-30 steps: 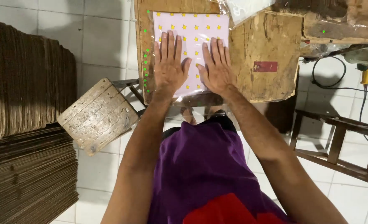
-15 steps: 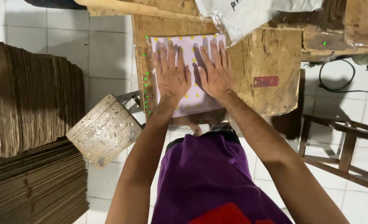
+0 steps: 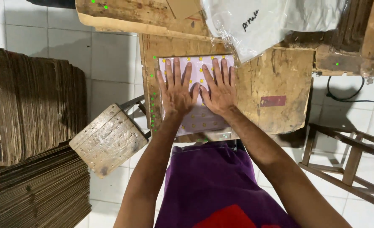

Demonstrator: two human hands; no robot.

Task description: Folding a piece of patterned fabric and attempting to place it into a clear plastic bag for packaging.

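Seen from our head camera, our left hand and right hand lie spread, palms flat, side by side on the pale yellow-dotted sheet atop the worn wooden counter. Since a second ago they have slid slightly up the sheet, apparently smoothing it.

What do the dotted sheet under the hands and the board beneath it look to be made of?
Dotted sheet: likely paper or thin card, pale pink with yellow dots, matte, lying flat. Board: worn plywood or hardboard, judging by its scuffed brown face and chipped edges. Both hands press the sheet.
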